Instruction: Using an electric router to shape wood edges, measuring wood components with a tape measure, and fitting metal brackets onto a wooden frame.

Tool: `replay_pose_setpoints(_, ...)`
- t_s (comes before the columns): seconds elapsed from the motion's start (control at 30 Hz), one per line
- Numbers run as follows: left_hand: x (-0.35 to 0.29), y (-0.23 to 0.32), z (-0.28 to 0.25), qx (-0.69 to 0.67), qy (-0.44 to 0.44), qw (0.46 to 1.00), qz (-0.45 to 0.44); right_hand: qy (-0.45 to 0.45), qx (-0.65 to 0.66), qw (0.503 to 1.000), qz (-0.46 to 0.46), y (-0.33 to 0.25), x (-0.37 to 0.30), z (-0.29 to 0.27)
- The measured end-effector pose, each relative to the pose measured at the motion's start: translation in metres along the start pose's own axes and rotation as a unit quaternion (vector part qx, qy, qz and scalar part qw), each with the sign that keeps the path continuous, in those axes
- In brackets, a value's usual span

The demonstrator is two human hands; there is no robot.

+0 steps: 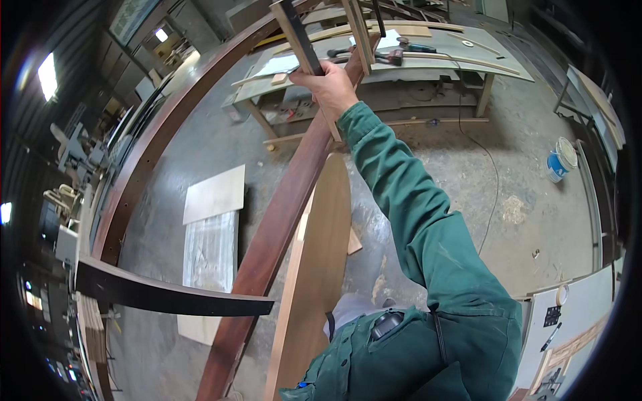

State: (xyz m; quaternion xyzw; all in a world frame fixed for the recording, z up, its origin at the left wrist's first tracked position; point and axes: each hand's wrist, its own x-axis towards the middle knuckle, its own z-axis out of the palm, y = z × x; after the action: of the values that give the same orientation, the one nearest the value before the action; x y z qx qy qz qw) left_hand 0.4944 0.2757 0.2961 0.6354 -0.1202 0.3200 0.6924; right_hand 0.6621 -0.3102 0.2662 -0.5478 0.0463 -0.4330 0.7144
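My right hand (329, 87), in a green sleeve, is closed around the lower end of a black-faced wooden slat (299, 39). That slat stands up over a long reddish-brown beam (277, 214). Just right of the hand rises a second upright wooden slat (358, 33). Nearer to me, another slat with a black face (167, 292) reaches across from the left and ends over the beam. A wide light-brown board (321, 234) lies alongside the beam, close to my body. My left hand is out of the picture.
A second reddish-brown beam (150, 144) runs along the left. Ahead stands a workbench (495, 57) bearing tools and wood strips. A cable (493, 174) trails over the floor. A bucket (562, 160) stands right; flat panels (212, 194) lie left. A white table (582, 314) is at lower right.
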Motion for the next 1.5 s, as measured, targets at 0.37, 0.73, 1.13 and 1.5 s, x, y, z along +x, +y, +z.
replay_pose_setpoints(0.37,0.045,-0.111,0.26,-0.102,-0.117,0.976,0.154,0.096,0.066,0.993,-0.025,-0.003,0.168,-0.205)
replay_pose_setpoints(0.73,0.111,-0.316,0.589,-0.303,-0.327,0.891,0.088,0.242,0.016,0.953,-0.183,0.017,0.307,-0.461)
replay_pose_setpoints(1.13,0.085,-0.423,0.955,-0.247,-0.316,0.908,-0.12,0.38,-0.03,0.913,-0.145,0.048,0.43,-0.672)
replay_pose_setpoints(1.5,0.07,-0.513,1.18,-0.272,-0.36,0.871,-0.194,0.425,-0.088,0.894,-0.112,0.116,0.526,-0.798)
